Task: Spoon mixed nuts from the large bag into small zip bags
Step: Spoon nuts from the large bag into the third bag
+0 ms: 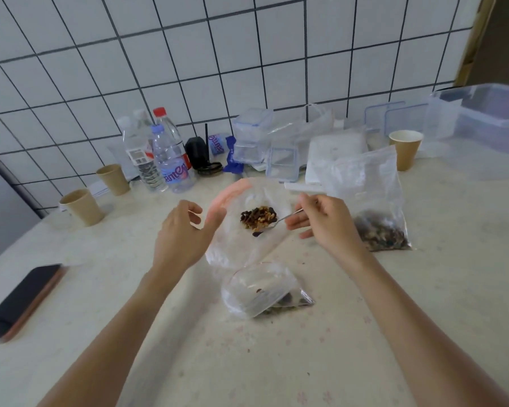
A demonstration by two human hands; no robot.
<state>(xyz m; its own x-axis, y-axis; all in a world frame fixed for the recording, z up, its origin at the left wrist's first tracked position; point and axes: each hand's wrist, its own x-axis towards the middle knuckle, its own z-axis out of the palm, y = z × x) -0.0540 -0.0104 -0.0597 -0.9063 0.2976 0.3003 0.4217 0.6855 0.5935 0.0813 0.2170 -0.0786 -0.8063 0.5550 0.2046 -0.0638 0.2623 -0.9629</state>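
We see the left hand with its fingers curled, pinching the pink-edged rim of an open clear bag and holding its mouth wide above the bench. The right hand grips the handle of a metal spoon, whose bowl sits inside the open mouth of that bag, right beside a heap of mixed nuts that shows through the plastic. Which of the clear bags is the large one we cannot tell for sure. Just in front of the held bag, nearer to us, a small zip bag lies on its side on the bench with a few dark nuts in its lower corner. To the right, behind the right hand, another zip bag stands upright with a layer of nuts settled at its bottom. Near the left edge of the bench lies a dark phone, face up. Along the tiled wall stand several water bottles, three brown paper cups, a group of clear plastic food boxes with blue-trimmed lids, and, at the far right, a big translucent storage tub. A few dark crumbs lie scattered on the bench around the bags.
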